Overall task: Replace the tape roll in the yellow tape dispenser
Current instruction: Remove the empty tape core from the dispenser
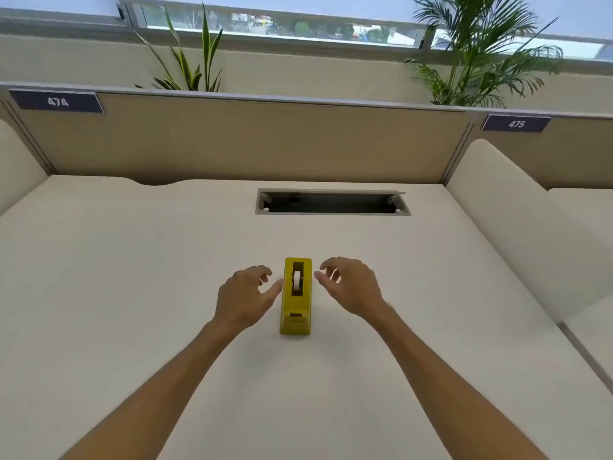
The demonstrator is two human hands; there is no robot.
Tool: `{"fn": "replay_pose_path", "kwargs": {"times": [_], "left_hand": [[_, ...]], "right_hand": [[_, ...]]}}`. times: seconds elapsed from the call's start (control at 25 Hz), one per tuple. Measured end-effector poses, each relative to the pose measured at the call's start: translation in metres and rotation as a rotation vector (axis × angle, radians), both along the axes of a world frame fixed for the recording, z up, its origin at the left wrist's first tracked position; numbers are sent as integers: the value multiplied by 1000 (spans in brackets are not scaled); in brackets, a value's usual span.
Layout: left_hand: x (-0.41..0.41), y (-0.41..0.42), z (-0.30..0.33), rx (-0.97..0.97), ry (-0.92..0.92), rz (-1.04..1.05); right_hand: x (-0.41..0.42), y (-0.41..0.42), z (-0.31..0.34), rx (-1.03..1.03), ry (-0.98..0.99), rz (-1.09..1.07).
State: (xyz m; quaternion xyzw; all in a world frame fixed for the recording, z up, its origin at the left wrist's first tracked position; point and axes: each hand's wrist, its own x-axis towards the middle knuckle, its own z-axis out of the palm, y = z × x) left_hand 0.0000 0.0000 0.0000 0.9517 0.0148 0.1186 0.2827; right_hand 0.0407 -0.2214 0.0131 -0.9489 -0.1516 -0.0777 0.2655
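A yellow tape dispenser (296, 310) stands on the cream desk (132, 277), its cutter end pointing toward me. A white tape roll (297, 281) sits upright in its slot. My left hand (243, 298) hovers just left of the dispenser, fingers spread, thumb tip at or nearly at its side. Just right of the dispenser is my right hand (351, 287), fingers curled and apart, a small gap from the yellow body. Neither hand holds anything.
A rectangular cable opening (331, 202) is cut into the desk behind the dispenser. A beige partition (248, 141) with labels 474 and 475 closes the back. A cream divider (507, 220) rises at the right; plants stand behind the partition.
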Motion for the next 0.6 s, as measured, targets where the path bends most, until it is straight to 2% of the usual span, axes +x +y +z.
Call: {"fn": "replay_pose_path", "kwargs": {"times": [0.2,0.6], "left_hand": [[-30,-17,-43,-30,181,-43],[-40,-34,-71,87,66,-91]], "right_hand": [[-12,10,-23,-17,75,24],[2,31,-28,-134,96,47]]}}
